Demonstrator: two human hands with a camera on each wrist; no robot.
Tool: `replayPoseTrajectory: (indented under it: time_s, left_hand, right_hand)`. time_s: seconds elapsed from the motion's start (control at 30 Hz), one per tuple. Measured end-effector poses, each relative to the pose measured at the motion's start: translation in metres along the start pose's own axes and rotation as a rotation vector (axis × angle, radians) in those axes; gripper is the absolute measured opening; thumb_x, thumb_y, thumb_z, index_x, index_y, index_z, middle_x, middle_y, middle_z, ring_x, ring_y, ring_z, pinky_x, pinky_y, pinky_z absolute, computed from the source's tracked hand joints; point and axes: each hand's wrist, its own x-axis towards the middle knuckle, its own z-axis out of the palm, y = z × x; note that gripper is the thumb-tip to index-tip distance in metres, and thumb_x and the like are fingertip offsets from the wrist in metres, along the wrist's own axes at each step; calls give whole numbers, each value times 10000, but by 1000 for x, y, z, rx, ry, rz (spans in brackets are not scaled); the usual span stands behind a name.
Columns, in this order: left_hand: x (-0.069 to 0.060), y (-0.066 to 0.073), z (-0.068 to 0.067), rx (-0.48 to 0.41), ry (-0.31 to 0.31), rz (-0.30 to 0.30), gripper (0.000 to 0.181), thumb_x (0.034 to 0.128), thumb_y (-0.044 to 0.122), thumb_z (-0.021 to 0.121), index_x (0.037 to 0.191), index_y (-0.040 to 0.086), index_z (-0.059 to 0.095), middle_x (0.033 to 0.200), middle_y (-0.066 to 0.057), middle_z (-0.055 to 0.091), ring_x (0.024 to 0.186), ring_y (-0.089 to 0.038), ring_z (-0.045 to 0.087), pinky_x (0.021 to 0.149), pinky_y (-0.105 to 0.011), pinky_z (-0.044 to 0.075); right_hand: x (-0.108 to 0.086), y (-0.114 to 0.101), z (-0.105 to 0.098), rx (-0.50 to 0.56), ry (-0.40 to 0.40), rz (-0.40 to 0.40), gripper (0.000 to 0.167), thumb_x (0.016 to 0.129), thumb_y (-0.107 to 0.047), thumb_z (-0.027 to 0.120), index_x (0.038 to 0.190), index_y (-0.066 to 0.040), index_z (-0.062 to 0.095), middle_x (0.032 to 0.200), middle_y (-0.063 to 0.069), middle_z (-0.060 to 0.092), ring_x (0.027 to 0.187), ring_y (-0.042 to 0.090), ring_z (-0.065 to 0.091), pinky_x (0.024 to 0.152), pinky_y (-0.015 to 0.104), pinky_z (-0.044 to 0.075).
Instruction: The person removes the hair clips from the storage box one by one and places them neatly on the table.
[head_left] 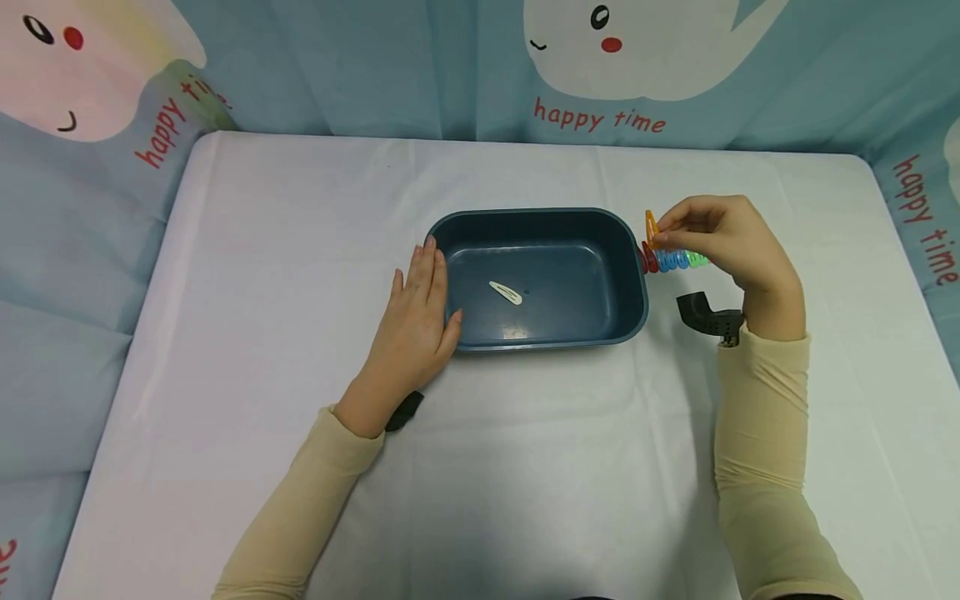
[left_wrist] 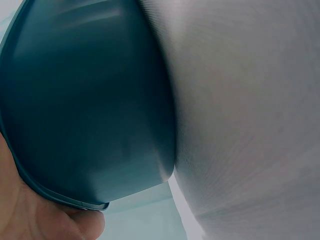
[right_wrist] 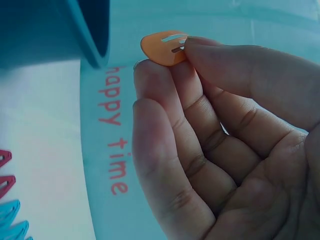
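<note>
My right hand [head_left: 731,242] pinches an orange snap hair clip [right_wrist: 159,47] between thumb and fingertips, held up just off the right end of a dark blue plastic basin [head_left: 547,342]. Flat inside the basin lies a cream-coloured hair clip [head_left: 506,292]. My left hand [head_left: 416,325] rests on the basin's left end, its fingers extended along the rim. Below the right hand, a row of hair clips [head_left: 672,260] in red, blue and green lies on the table beside the basin; the hand partly covers its far end.
A white cloth covers the table [head_left: 262,375]. Light blue curtains [head_left: 375,67] with printed cartoon figures and red lettering hang along the back and sides. A black wrist mount [head_left: 708,317] sticks out beside the right wrist.
</note>
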Motion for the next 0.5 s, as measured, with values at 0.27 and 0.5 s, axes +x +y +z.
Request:
replayPoseTrajectory:
  time_s: [0.27, 0.5]
  left_hand:
    - [0, 0, 0, -7, 1, 0, 667, 967, 244, 414, 1444, -132, 137, 1548, -234, 22, 1425, -353, 47, 1082, -580, 132]
    - [-1, 0, 0, -14, -14, -9, 669, 972, 248, 404, 1452, -119, 115, 1552, -222, 0, 1430, -280, -45, 1088, -571, 118]
  right_hand:
    - [-1, 7, -9, 90, 29, 23, 79, 840, 33, 662, 912, 65, 660, 786, 25, 704, 735, 126, 683, 695, 193, 512]
    - [0, 14, -16, 182, 46, 26, 69, 831, 50, 664, 894, 77, 665, 775, 55, 705, 710, 129, 682, 686, 184, 513]
